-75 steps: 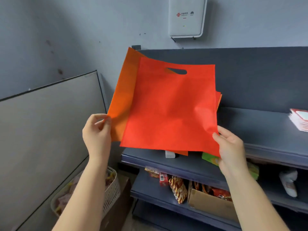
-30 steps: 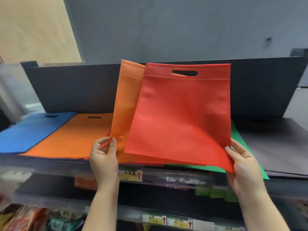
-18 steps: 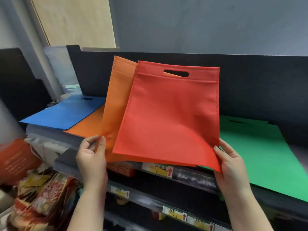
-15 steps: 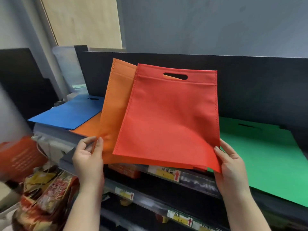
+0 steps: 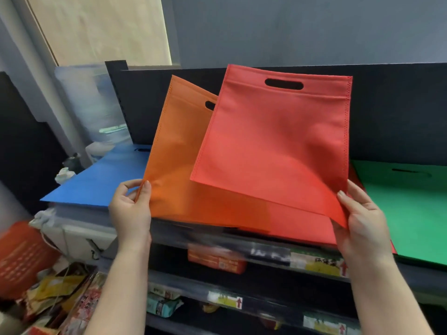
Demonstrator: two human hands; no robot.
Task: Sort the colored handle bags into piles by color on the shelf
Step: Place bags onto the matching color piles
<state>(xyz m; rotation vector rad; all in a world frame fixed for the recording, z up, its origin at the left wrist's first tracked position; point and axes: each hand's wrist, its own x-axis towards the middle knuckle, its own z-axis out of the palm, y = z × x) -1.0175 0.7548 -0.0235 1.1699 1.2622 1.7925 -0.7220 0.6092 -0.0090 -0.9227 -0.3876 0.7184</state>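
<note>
Since half a second ago I've fanned the 2 bags apart: my left hand (image 5: 130, 211) pinches the orange bag (image 5: 179, 165) by its lower corner, my right hand (image 5: 360, 226) pinches the red bag (image 5: 273, 146). Both hang above the shelf (image 5: 266, 250), between the blue pile (image 5: 101, 180) and green pile (image 5: 406, 209). Separated, each can go to its own colour.

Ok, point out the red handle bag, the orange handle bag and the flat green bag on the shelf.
Red non-woven handle bag (image 5: 278, 151): head view, middle of its front panel.
Orange non-woven handle bag (image 5: 176, 151): head view, exposed left panel.
Flat green bag (image 5: 411, 209): head view, middle of its top face.
</note>
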